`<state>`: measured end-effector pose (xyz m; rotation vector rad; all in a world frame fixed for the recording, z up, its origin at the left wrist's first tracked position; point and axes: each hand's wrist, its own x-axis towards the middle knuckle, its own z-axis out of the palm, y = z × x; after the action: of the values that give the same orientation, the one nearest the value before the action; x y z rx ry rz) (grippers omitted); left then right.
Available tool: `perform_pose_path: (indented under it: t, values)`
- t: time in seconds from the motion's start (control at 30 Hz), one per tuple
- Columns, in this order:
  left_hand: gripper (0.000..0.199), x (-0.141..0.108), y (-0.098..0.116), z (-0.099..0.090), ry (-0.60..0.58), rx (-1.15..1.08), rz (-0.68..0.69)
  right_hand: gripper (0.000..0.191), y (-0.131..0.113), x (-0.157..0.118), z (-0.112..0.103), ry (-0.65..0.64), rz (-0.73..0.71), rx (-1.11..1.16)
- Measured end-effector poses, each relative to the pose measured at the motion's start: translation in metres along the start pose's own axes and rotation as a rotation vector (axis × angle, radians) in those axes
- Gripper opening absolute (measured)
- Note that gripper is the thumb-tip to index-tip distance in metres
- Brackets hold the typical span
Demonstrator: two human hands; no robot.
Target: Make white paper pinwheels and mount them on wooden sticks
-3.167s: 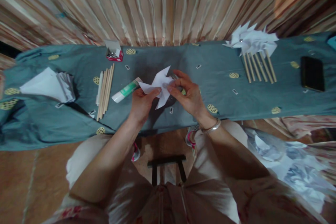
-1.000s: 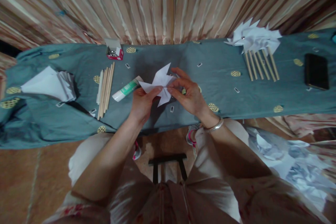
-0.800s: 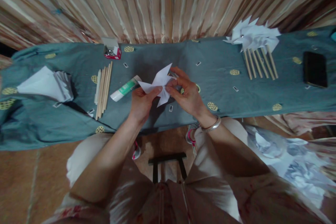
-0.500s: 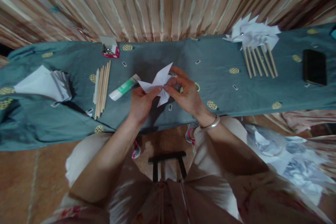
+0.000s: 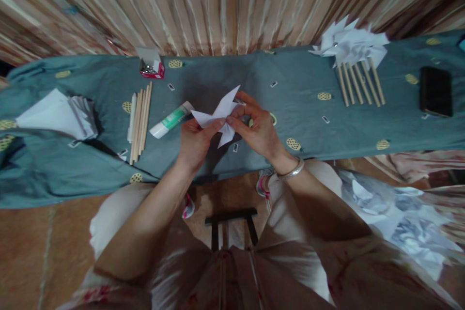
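Note:
Above the middle of the table, a white paper pinwheel (image 5: 225, 106) is pinched between my two hands. My left hand (image 5: 195, 141) grips its left side, the thumb pressed near the centre. From the right, my right hand (image 5: 258, 128) closes thumb and fingers on the centre and right blade; a silver bracelet circles that wrist. The fingertips hide the pinwheel's very centre. A green and white glue stick (image 5: 172, 119) lies on the cloth just left of my left hand. Further left is a bundle of wooden sticks (image 5: 141, 123).
The patterned green tablecloth (image 5: 298, 121) covers a long narrow table. A stack of folded white paper (image 5: 60, 116) lies far left, and a small red box (image 5: 152, 69) of shiny bits stands at the back. Several finished pinwheels (image 5: 354, 48) and a dark phone (image 5: 436, 91) lie right; crumpled paper (image 5: 403, 223) is below.
My hands stay closed on the paper pinwheel at almost the same spot. The view has shifted very slightly; nothing on the table has visibly moved.

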<state>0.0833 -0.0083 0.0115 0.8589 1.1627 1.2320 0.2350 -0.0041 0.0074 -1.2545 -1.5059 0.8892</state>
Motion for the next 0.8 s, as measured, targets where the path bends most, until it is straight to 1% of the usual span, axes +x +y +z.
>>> perform_pose_path:
  t: [0.17, 0.3, 0.43, 0.57, 0.67, 0.8]
  values:
    - [0.011, 0.002, -0.002, -0.001, 0.013, 0.073, 0.053, 0.011, 0.003, 0.0, 0.001, 0.006, -0.025, -0.006]
    - [0.011, 0.003, -0.004, -0.001, 0.025, 0.087, 0.061, 0.009, 0.005, 0.001, 0.002, 0.007, -0.044, -0.004]
    - [0.011, 0.004, -0.004, -0.001, 0.011, 0.024, 0.039, 0.01, 0.004, 0.0, 0.003, 0.009, -0.042, -0.014]
    - [0.009, 0.005, 0.0, -0.001, -0.03, -0.075, -0.013, 0.005, 0.005, 0.001, 0.001, 0.011, -0.051, 0.033]
    - [0.009, 0.007, 0.002, -0.002, -0.022, -0.095, -0.049, 0.011, 0.007, 0.004, -0.003, 0.036, -0.024, 0.092]
    - [0.012, 0.009, 0.001, -0.006, 0.006, -0.101, -0.068, 0.021, 0.011, 0.009, -0.01, 0.085, 0.056, 0.214]
